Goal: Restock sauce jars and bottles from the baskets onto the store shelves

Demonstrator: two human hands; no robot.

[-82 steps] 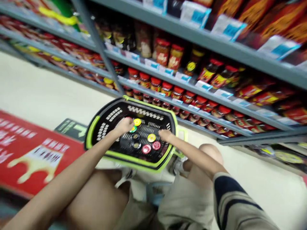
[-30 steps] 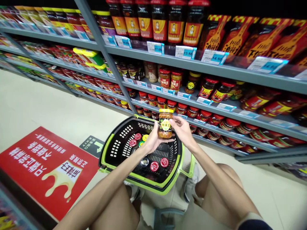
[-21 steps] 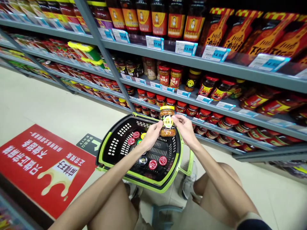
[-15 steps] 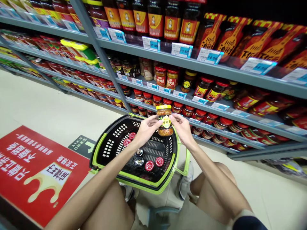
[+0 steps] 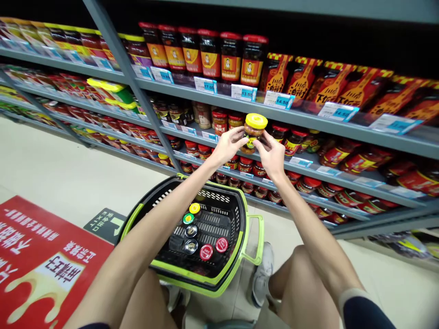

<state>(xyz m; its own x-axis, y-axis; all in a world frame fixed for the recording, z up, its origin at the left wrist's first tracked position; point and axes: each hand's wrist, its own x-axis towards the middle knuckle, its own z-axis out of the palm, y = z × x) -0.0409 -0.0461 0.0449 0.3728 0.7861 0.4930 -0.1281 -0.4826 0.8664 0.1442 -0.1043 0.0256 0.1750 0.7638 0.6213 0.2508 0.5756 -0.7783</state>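
Note:
Between my two hands is a small glass jar of sauce (image 5: pixel 252 132) with a yellow lid and a dark label. My left hand (image 5: pixel 230 145) grips its left side, and my right hand (image 5: pixel 272 153) grips its right side. The jar is held up in front of the middle shelf, its lid tilted towards me. Below my arms, a black shopping basket (image 5: pixel 244 201) with a lime-green rim stands on the floor. Several jars stand in it, their lids showing: yellow (image 5: pixel 195 208), green, silver (image 5: pixel 191 246) and red (image 5: pixel 206 252). My left forearm hides part of the basket.
Grey shelves (image 5: pixel 206 93) run across the view, stocked with sauce jars and orange bottle-shaped packs (image 5: pixel 302 80). Price tags (image 5: pixel 279 99) line their edges. A red floor poster (image 5: pixel 37 260) lies at the left, beside a dark exit sign (image 5: pixel 104 225). My legs flank the basket's near side.
Both hands have raised the jar up and away, from above the basket's far edge to the middle shelf. The jar has tipped, so its lid top shows. The view has shifted too.

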